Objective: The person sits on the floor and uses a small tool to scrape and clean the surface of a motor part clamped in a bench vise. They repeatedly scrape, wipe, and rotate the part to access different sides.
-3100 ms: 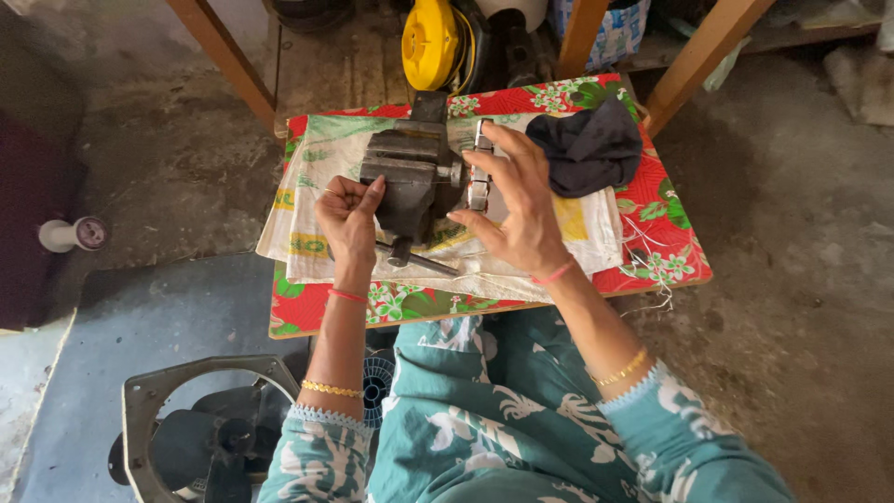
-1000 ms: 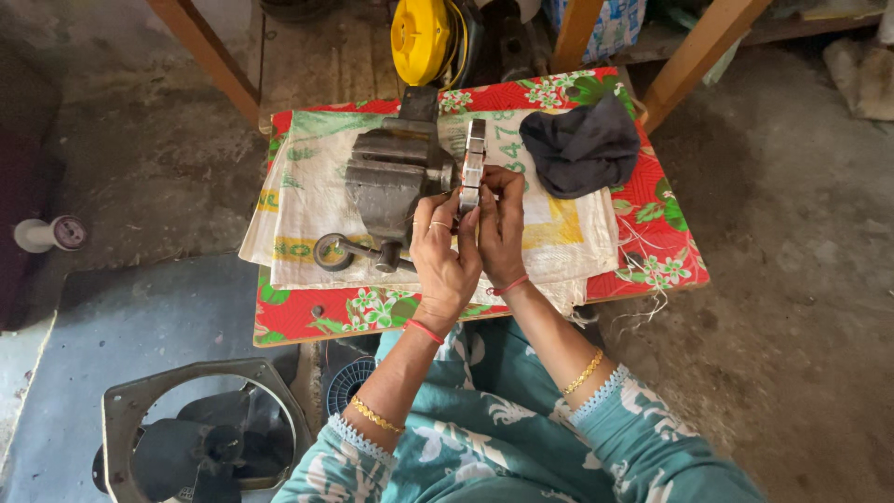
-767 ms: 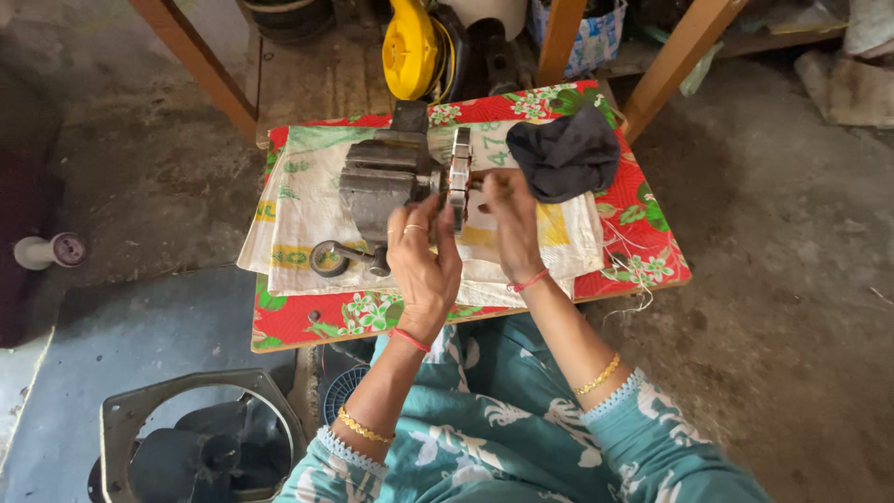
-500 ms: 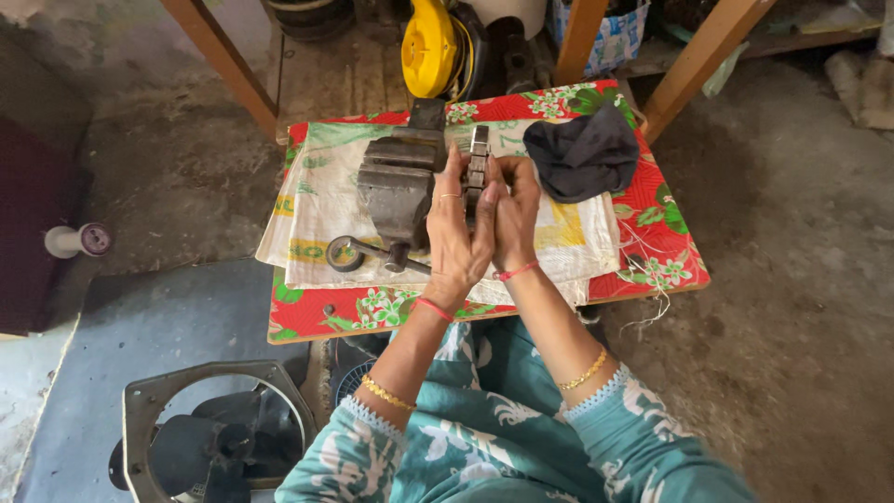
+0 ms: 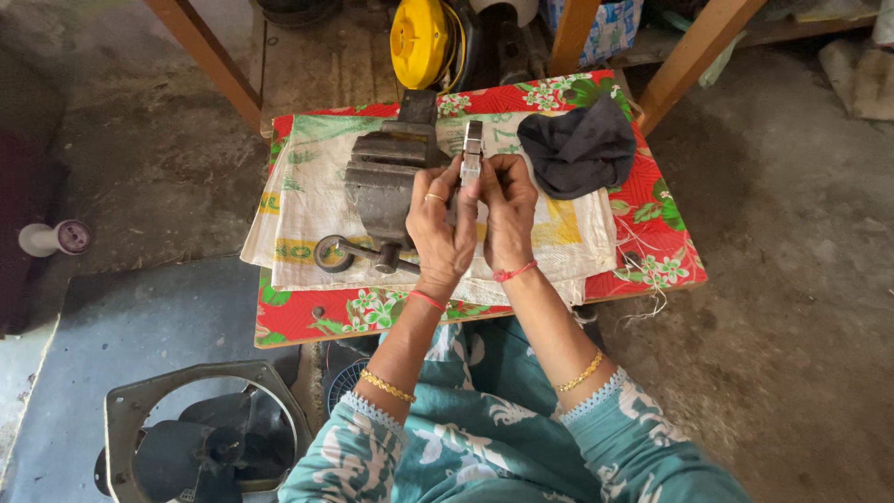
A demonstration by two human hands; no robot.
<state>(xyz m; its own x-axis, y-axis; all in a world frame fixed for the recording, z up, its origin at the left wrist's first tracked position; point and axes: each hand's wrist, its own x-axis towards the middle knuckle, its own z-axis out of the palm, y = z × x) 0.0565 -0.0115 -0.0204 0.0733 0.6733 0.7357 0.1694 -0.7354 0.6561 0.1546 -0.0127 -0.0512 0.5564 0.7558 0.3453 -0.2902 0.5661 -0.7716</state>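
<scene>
— So what have your hands got?

— Both pinch one thing: my left hand point(image 5: 440, 228) and right hand point(image 5: 507, 210) close their fingers on a flat metal block point(image 5: 472, 152), a stack of thin grey plates standing on edge above the sacking, just right of the bench vise point(image 5: 386, 182).

— What is it all made of?

— The block is dull steel, ribbed at the side. The vise is dark, rough cast iron, its screw handle point(image 5: 358, 253) ending in a round knob. Under it lies a woven white sack point(image 5: 307, 200), folded, on a glossy red flowered cloth point(image 5: 652, 237). A crumpled black rag point(image 5: 582, 144) sits to the right.

— Anything changed since half a second ago?

— Little. My hands keep the same grip; they sit slightly higher over the sack, and the rag and vise haven't moved.
</scene>
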